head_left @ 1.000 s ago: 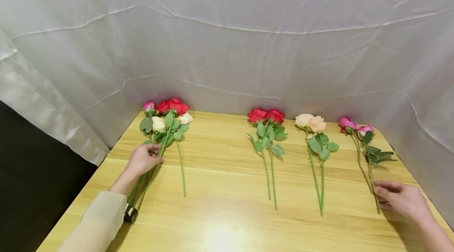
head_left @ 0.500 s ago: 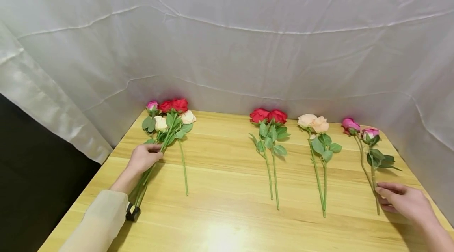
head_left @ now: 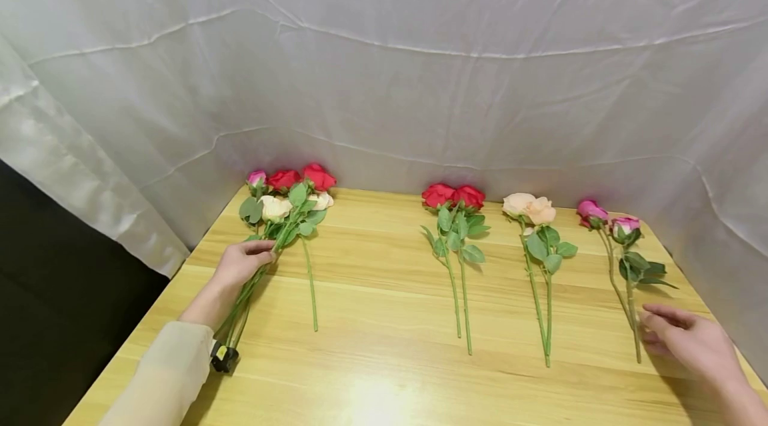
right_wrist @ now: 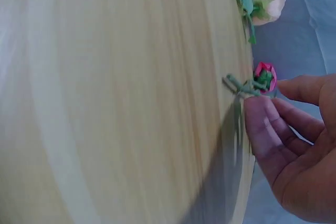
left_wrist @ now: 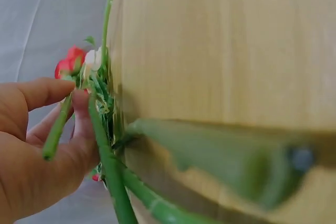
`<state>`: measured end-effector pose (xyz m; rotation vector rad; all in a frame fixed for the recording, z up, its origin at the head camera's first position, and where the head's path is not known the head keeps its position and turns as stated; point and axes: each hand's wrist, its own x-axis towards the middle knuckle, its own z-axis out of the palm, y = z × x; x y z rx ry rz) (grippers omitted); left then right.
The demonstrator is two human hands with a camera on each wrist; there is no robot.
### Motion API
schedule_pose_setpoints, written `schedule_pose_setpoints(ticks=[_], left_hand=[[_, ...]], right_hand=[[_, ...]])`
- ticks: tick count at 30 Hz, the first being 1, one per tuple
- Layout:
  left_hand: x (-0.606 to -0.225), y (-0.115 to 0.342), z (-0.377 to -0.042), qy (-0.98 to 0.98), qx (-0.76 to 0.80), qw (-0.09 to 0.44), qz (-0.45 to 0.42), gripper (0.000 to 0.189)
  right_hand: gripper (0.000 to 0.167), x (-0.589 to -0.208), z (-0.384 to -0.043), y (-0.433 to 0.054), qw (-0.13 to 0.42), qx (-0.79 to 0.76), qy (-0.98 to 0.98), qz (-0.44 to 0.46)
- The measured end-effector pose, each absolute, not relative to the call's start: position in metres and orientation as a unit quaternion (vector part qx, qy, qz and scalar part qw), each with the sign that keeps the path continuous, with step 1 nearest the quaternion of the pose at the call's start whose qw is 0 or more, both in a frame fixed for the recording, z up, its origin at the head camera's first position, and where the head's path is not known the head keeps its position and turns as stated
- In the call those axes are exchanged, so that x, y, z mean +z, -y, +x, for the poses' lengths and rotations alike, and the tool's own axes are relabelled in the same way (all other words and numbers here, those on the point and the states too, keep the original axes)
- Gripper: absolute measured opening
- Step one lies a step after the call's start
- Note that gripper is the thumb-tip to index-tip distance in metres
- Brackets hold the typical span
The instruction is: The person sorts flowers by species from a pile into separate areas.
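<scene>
At the left end of the bench [head_left: 384, 279], the left hand [head_left: 240, 263] pinches a green stem [left_wrist: 56, 131] between its fingers [left_wrist: 47, 92]. The stem seems to lead to the right-hand red rose [head_left: 319, 177] of the bunch. That bloom has moved rightward since half a second ago, opening a gap from the other red rose [head_left: 284, 179], and the cream rose [head_left: 276, 208] below shows more of its face. At the bench's right end, the fingers of the right hand [head_left: 684, 333] are released and slightly bent; earlier they met the brownish stem [head_left: 636, 345] of the near pink rose [head_left: 626, 229], and now they stand just beside it. The far pink rose [head_left: 592, 211], the middle red pair [head_left: 438, 195] and the peach pair [head_left: 541, 211] lie as before.

The bunch's lower stems run partly behind the left forearm, whose pale sleeve [head_left: 174, 366] is cut off by the bottom edge. Seen from the left wrist, one thick stem near the lens is badly blurred. A black device [head_left: 224, 358] at that wrist bears a yellow patch, too small to read.
</scene>
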<state>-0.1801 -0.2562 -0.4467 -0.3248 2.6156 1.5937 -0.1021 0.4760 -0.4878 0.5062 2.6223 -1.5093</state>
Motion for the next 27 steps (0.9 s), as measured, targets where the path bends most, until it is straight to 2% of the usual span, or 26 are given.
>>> schedule_pose_setpoints(ticks=[4,5,9,11,12,20,27], left_hand=[[-0.443,0.256,-0.18,-0.83,0.546,0.048,-0.101,0.047],[-0.442,0.256,-0.18,-0.823,0.556,0.053,-0.102,0.048],[-0.439,0.256,-0.179,-0.812,0.57,0.074,-0.103,0.051],[-0.437,0.256,-0.179,-0.812,0.57,0.082,-0.098,0.049],[-0.436,0.256,-0.178,-0.814,0.567,0.087,-0.092,0.048],[-0.433,0.254,-0.178,-0.777,0.617,0.119,-0.049,0.05],[-0.434,0.239,-0.177,-0.702,0.701,0.122,-0.036,0.056]], right_hand=[[0.075,-0.482,-0.102,-0.462,0.011,-0.509,-0.848,0.144],[0.073,-0.481,-0.102,-0.458,0.005,-0.514,-0.846,0.141],[0.033,-0.473,-0.104,-0.444,-0.021,-0.55,-0.827,0.115],[0.019,-0.468,-0.106,-0.437,-0.028,-0.565,-0.818,0.099],[0.017,-0.466,-0.107,-0.433,-0.031,-0.571,-0.816,0.088],[0.023,-0.451,-0.118,-0.401,-0.035,-0.627,-0.778,0.023],[0.024,-0.445,-0.128,-0.363,-0.031,-0.677,-0.735,-0.017]])
